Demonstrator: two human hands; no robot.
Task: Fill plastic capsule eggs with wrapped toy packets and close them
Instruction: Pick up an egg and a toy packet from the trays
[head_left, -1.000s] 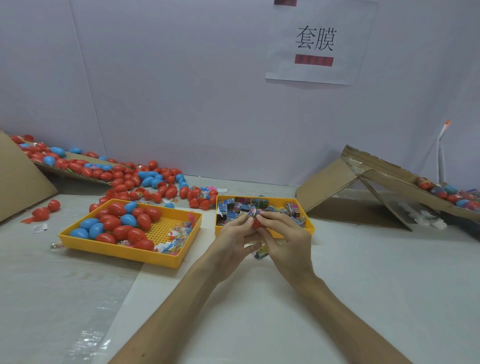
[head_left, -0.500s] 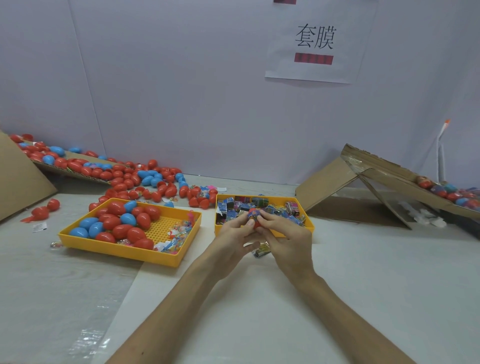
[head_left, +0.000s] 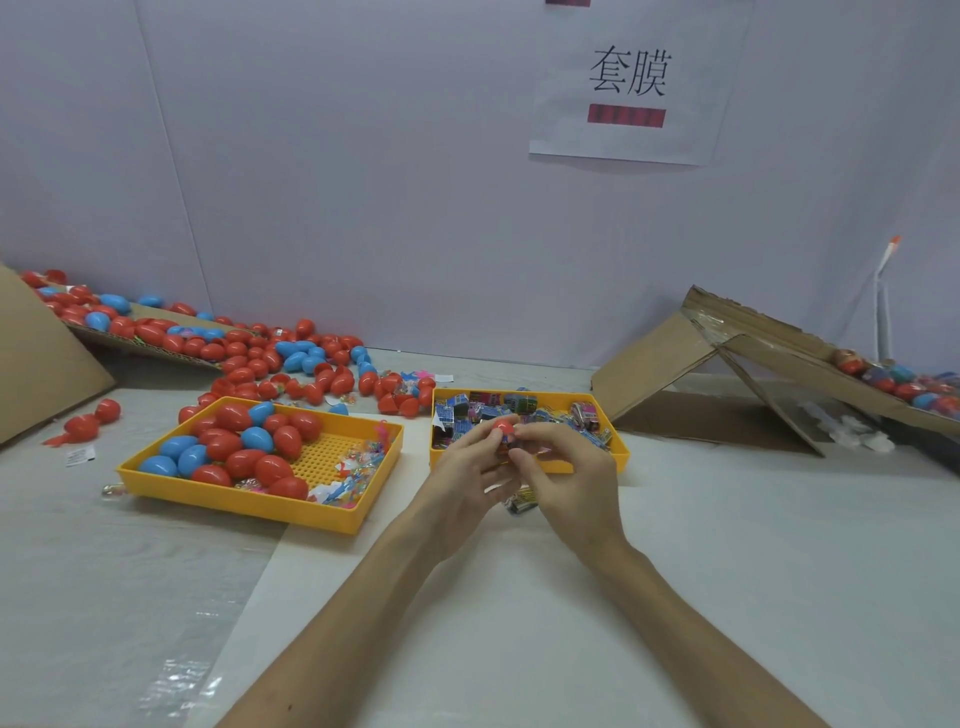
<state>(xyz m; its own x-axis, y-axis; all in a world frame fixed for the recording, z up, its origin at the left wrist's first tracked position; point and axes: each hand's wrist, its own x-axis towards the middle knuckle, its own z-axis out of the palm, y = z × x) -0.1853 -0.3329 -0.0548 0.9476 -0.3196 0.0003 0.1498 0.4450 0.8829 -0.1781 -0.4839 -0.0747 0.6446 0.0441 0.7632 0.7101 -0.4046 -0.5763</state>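
Both hands meet over the near rim of the right yellow tray (head_left: 621, 453), which holds several wrapped toy packets (head_left: 488, 408). My left hand (head_left: 467, 475) and my right hand (head_left: 569, 475) together pinch a small red capsule egg (head_left: 503, 428) with their fingertips; its red top shows, the lower part is hidden by fingers. A loose packet (head_left: 521, 501) lies on the table under my hands. The left yellow tray (head_left: 249, 501) holds red and blue eggs (head_left: 244, 447) and clear-wrapped toys.
Many red and blue eggs (head_left: 291, 358) spill over the table's far left from a cardboard ramp (head_left: 130, 327). A folded cardboard ramp (head_left: 727, 364) with filled eggs (head_left: 904, 387) stands at the right. A white wall with a paper sign (head_left: 626, 83) closes the back.
The hands stayed in place over the right tray. The fingers shifted on the egg, and its red top now shows more clearly between the fingertips.
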